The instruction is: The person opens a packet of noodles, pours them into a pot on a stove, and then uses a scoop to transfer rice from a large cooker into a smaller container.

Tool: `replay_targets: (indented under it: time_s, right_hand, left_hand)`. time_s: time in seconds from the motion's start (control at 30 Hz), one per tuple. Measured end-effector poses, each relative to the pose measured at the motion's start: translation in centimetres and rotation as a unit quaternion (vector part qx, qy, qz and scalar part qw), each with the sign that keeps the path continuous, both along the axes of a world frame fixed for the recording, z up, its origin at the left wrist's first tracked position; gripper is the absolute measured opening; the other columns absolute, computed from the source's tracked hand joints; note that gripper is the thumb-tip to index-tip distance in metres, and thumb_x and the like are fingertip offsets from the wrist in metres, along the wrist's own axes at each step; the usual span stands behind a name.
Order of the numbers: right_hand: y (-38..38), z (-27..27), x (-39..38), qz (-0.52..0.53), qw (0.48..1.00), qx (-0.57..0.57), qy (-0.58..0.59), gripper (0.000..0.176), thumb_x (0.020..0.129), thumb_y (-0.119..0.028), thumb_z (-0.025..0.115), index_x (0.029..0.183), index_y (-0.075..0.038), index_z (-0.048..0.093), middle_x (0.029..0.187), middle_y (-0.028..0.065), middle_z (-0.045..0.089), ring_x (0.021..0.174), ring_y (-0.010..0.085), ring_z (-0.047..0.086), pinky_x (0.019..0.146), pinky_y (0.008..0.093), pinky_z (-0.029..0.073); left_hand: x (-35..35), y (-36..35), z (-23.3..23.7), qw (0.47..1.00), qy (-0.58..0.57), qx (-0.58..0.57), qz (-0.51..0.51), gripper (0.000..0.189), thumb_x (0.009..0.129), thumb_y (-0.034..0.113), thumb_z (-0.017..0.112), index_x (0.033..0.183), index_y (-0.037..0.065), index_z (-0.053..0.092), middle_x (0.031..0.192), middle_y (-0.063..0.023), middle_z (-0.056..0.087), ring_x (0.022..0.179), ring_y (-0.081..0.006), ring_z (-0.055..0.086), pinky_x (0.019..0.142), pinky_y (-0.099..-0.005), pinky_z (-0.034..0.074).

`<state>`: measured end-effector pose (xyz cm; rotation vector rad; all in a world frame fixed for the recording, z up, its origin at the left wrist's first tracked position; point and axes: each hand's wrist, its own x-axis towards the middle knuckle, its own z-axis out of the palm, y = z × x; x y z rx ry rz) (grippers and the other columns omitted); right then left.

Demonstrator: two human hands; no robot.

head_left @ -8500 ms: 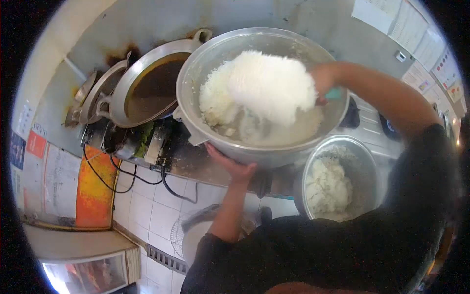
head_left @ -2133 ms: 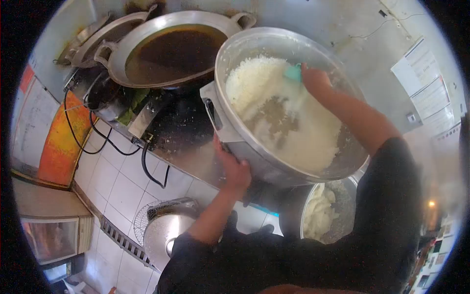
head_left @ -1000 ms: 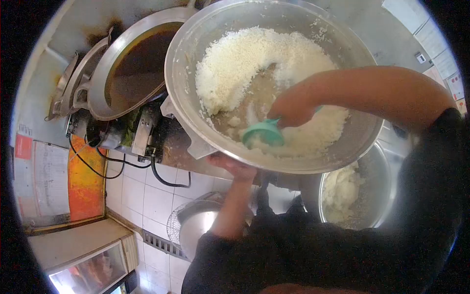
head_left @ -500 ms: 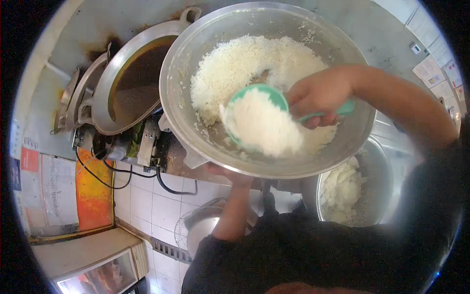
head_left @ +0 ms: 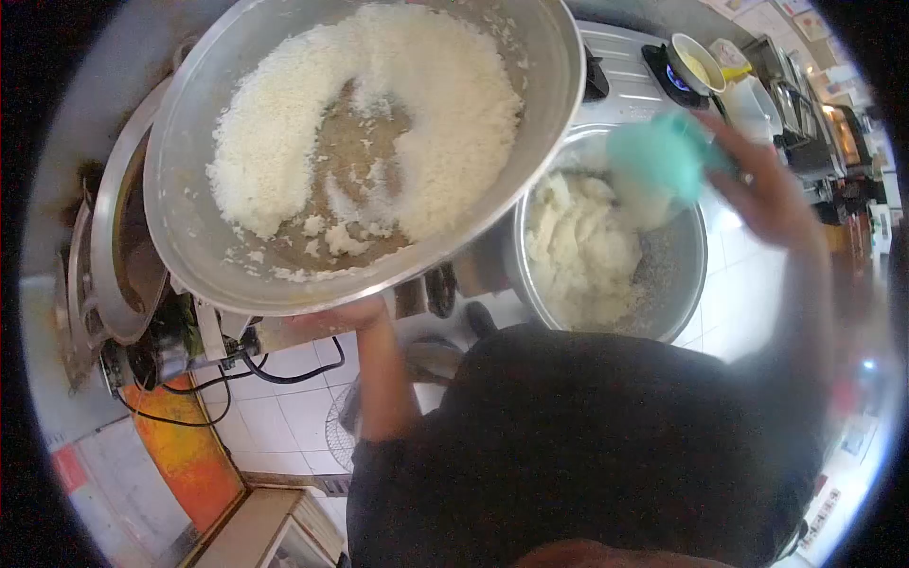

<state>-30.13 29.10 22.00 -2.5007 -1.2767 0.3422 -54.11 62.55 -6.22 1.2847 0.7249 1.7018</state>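
My right hand (head_left: 769, 189) grips a green plastic dipper (head_left: 663, 156), blurred by motion and tipped over a deep metal pot (head_left: 699, 241). White rice (head_left: 582, 241) lies heaped in that pot, and pale rice shows below the dipper's mouth. With my left hand (head_left: 355, 312) I hold the underside of a large metal basin (head_left: 554, 104) near its lower rim; the fingers are mostly hidden beneath it. The basin is tilted toward me. Cooked white rice (head_left: 270, 142) forms a ring inside it, around a scraped patch with scattered grains.
A wide metal wok (head_left: 114, 237) stands at the left, partly behind the basin. Black hoses (head_left: 294, 377) hang below the counter. Beyond the pot, a lit burner (head_left: 674, 80) has a small pan (head_left: 696, 62) on it. A wire basket (head_left: 339, 431) is low at the left.
My right hand has carried the filled dipper out of the basin, rightward, and tipped it over the pot. The view has turned right; my left hand still supports the basin.
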Motion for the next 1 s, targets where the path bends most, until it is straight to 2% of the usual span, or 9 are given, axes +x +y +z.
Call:
replay_targets:
  time_s: [0.17,0.3,0.43,0.5,0.6,0.63,0.7,0.8,1.0]
  right_hand:
    - [-3.9,-6.8,-2.3,-0.085,0.992,-0.051,-0.074,0.06,0.094,-0.016,0.061,0.151,-0.021,0.043,0.106,0.0214,0.069,0.097,0.04,0.068,0.086,0.0472,0.052]
    - [-5.1,-7.9,-1.6,-0.099,0.99,-0.041,-0.091,0.061,0.093,-0.019,0.062,0.151,-0.024,0.043,0.098,0.0196,0.07,0.093,0.0374,0.069,0.081,0.0475,0.054]
    - [-1.5,-13.8,-2.6,-0.093,0.943,-0.314,-0.06,0.052,0.092,-0.021,0.064,0.143,-0.025,0.054,0.097,0.0178,0.071,0.09,0.0354,0.07,0.08,0.0486,0.055]
    - [-1.1,-15.3,-1.7,-0.104,0.959,-0.26,-0.03,0.051,0.089,-0.021,0.067,0.139,-0.024,0.058,0.101,0.0183,0.071,0.09,0.0371,0.07,0.08,0.0497,0.055]
    - [-4.2,-11.9,1.2,0.054,0.979,-0.133,-0.146,0.053,0.087,-0.021,0.068,0.139,-0.021,0.058,0.101,0.019,0.071,0.091,0.039,0.069,0.082,0.0504,0.053]
    - [-1.6,-7.0,0.1,-0.051,0.962,-0.25,-0.102,0.055,0.084,-0.02,0.068,0.139,-0.019,0.058,0.105,0.0205,0.07,0.097,0.0403,0.067,0.087,0.0501,0.051]
    - [-0.7,-1.2,-0.5,-0.063,0.982,-0.148,-0.099,0.054,0.088,-0.02,0.066,0.141,-0.017,0.056,0.118,0.0231,0.066,0.108,0.0411,0.064,0.094,0.0483,0.05]
    - [3.2,6.2,-2.5,-0.173,0.978,-0.083,-0.083,0.048,0.096,-0.018,0.059,0.144,-0.012,0.053,0.095,0.0241,0.068,0.089,0.0302,0.07,0.084,0.0412,0.051]
    - [18.9,6.5,-1.5,0.163,0.976,0.009,-0.141,0.04,0.098,-0.019,0.052,0.135,-0.002,0.052,0.094,0.0194,0.068,0.085,0.0278,0.069,0.078,0.0432,0.053]
  left_hand:
    - [-0.6,0.9,0.0,0.997,-0.015,0.027,-0.064,0.08,0.103,0.063,0.023,0.157,0.008,0.0,0.164,-0.0194,0.001,0.15,-0.0367,0.016,0.122,-0.0543,0.024]
    - [0.0,0.6,0.9,0.999,-0.019,0.021,-0.024,0.079,0.103,0.062,0.027,0.152,0.002,0.011,0.157,-0.0239,0.014,0.145,-0.0358,0.027,0.117,-0.0527,0.031]
    - [-0.2,0.4,0.9,1.0,0.007,0.002,0.008,0.073,0.102,0.061,0.032,0.142,0.0,0.021,0.145,-0.0248,0.026,0.135,-0.0335,0.038,0.11,-0.0508,0.039]
    - [-0.6,0.4,0.9,1.0,0.009,-0.007,-0.003,0.07,0.101,0.061,0.035,0.138,0.003,0.024,0.142,-0.0234,0.029,0.132,-0.0331,0.04,0.108,-0.0513,0.04]
    - [-0.5,0.6,0.9,1.0,-0.007,-0.003,-0.011,0.07,0.1,0.063,0.037,0.136,0.005,0.024,0.141,-0.0213,0.029,0.131,-0.033,0.039,0.108,-0.0522,0.039]
    - [0.2,0.3,1.2,0.999,-0.034,-0.009,-0.005,0.073,0.1,0.063,0.038,0.137,0.002,0.024,0.138,-0.0214,0.03,0.13,-0.0323,0.038,0.107,-0.0514,0.038]
    - [0.1,0.5,1.0,0.999,-0.035,0.008,0.016,0.075,0.099,0.063,0.038,0.137,0.0,0.023,0.136,-0.021,0.031,0.129,-0.031,0.037,0.108,-0.0501,0.034]
    - [-0.3,1.2,0.3,0.997,0.022,0.054,0.045,0.075,0.1,0.063,0.037,0.138,0.0,0.022,0.135,-0.0193,0.03,0.128,-0.0291,0.033,0.111,-0.0484,0.025]
    - [0.0,0.9,-0.3,0.998,0.005,0.049,0.032,0.075,0.1,0.063,0.039,0.136,0.0,0.021,0.132,-0.0186,0.029,0.124,-0.0277,0.033,0.109,-0.0473,0.023]
